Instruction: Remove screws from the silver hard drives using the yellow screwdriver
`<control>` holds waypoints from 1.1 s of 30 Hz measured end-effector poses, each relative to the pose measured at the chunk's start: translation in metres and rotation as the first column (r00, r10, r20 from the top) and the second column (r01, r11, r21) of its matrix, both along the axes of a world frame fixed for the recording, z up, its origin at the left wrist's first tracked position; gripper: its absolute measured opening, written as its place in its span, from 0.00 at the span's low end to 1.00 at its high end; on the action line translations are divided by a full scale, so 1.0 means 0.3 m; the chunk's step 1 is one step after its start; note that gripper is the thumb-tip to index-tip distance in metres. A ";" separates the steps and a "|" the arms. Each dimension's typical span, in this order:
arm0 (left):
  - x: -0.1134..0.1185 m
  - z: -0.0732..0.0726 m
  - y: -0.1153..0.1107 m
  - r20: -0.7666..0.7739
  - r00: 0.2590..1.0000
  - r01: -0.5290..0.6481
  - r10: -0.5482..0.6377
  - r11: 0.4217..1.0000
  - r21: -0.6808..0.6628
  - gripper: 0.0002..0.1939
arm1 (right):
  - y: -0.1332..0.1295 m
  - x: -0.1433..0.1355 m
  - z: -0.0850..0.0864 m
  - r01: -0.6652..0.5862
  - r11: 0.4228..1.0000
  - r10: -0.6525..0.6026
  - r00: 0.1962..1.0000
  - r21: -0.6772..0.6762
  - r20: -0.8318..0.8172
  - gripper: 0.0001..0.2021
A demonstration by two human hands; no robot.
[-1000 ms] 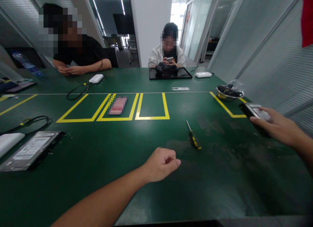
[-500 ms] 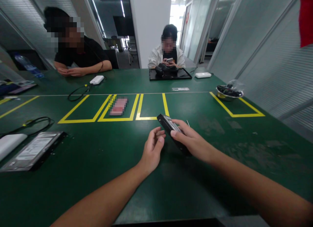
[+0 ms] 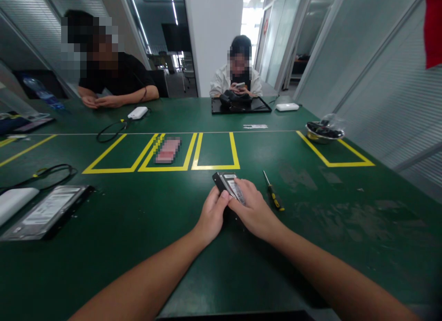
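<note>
Across the table from me, the left hand and right hand both clasp the hard drive over the green table, one on each long side, so neither is nearer. Its long axis slants, the far end pointing away and leftward, toward a yellow taped outline.

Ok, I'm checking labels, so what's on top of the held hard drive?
A pale label shows on the hard drive, its print too small to read. The right hand covers part of that face, hiding whatever lies beneath.
</note>
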State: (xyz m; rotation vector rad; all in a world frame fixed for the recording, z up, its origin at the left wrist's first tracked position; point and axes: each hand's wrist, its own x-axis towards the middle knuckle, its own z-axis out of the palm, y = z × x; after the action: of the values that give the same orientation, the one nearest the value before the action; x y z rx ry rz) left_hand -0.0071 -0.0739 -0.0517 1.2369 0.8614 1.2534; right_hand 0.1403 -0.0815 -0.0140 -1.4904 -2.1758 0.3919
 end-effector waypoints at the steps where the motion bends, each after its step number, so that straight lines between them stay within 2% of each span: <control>1: 0.001 0.001 0.000 0.003 1.000 0.010 -0.009 1.000 -0.006 0.27 | -0.006 0.001 0.005 0.017 1.000 -0.018 1.000 -0.018 -0.011 0.27; 5: 0.003 0.007 0.000 0.060 0.998 0.022 -0.017 0.997 -0.076 0.23 | -0.040 0.005 0.014 0.051 0.994 -0.050 0.999 -0.091 0.012 0.31; 9: 0.005 0.005 0.008 0.175 0.984 0.029 0.003 0.983 -0.180 0.21 | -0.082 0.025 -0.019 -0.040 0.990 0.051 0.996 -0.137 0.077 0.43; 12: 0.003 -0.003 0.019 0.188 0.980 -0.026 0.067 0.977 -0.212 0.21 | -0.104 0.051 -0.059 -0.120 0.989 0.130 0.985 -0.091 0.114 0.50; 15: -0.010 -0.005 0.032 0.073 0.995 -0.058 0.073 0.980 -0.191 0.20 | -0.109 0.071 -0.085 -0.136 0.990 0.140 0.979 -0.033 0.146 0.48; 18: -0.039 0.003 0.046 -0.173 0.983 -0.093 0.067 0.984 -0.151 0.20 | -0.107 0.078 -0.092 -0.103 0.994 0.097 0.980 0.026 0.173 0.39; 22: -0.078 0.021 0.064 -0.477 0.872 -0.154 0.114 0.987 -0.044 0.20 | -0.105 0.078 -0.092 -0.115 0.991 0.099 0.977 0.074 0.189 0.38; 26: -0.100 0.037 0.073 -0.675 0.698 -0.174 0.240 0.971 0.166 0.17 | -0.103 0.081 -0.092 -0.089 0.994 0.076 0.975 0.055 0.207 0.34; 29: -0.103 0.046 0.065 -0.736 0.580 -0.160 0.349 0.935 0.318 0.16 | -0.098 0.085 -0.092 -0.072 0.997 0.064 0.971 0.026 0.232 0.30; 33: -0.095 0.041 0.055 -0.749 0.545 -0.093 0.376 0.915 0.392 0.13 | -0.091 0.084 -0.101 -0.081 0.996 0.074 0.969 0.022 0.235 0.30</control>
State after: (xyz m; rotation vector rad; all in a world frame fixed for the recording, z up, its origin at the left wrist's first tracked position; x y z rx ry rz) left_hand -0.0356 -0.0574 -0.0394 2.0926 1.5960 1.0038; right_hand 0.1655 -0.1089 -0.0442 -1.5035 -2.4171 0.2145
